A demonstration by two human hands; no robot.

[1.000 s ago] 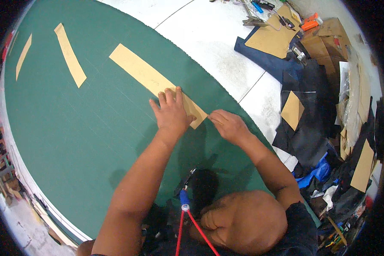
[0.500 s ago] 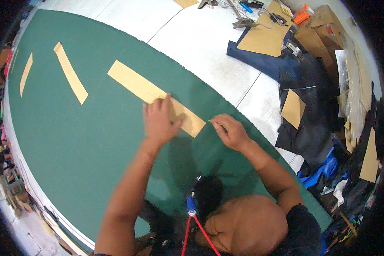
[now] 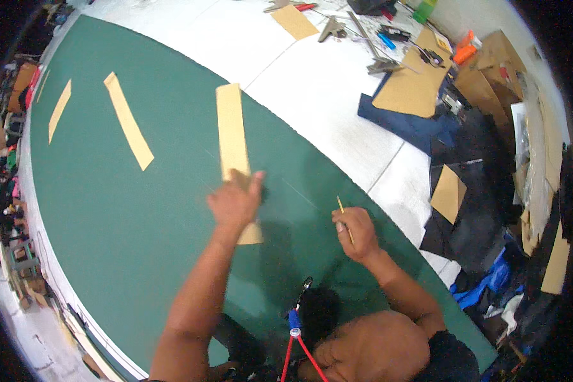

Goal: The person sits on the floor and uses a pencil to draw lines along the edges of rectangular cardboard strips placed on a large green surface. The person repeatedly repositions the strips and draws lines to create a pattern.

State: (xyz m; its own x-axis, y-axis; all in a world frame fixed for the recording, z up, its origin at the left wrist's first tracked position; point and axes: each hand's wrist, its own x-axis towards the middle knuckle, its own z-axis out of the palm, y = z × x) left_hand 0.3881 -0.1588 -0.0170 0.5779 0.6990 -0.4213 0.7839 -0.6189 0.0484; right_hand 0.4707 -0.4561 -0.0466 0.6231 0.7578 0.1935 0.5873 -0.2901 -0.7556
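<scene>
My left hand [image 3: 234, 202] lies across a long tan cardboard strip [image 3: 232, 130], its thumb and fingers at the strip's edges. The strip points almost straight away from me on a green fabric sheet [image 3: 134, 242], its near end showing below my wrist. My right hand [image 3: 356, 234] is closed around a thin yellow pencil [image 3: 341, 205], tip upward, right of the strip and just above the fabric. A faint pale line [image 3: 299, 194] runs across the fabric between my hands.
Further tan strips [image 3: 128, 121] [image 3: 60, 111] lie on the fabric to the left. Beyond its far edge is a white surface [image 3: 312, 95] with a tan pattern piece [image 3: 414, 79], dark blue cloth [image 3: 388, 118] and tools. Black material [image 3: 471, 191] and a cardboard box [image 3: 493, 76] are heaped at right.
The cardboard strip has turned from a diagonal to nearly straight ahead under my left hand, uncovering a pale line. My right hand has drawn back toward me with the pencil, now tip upward.
</scene>
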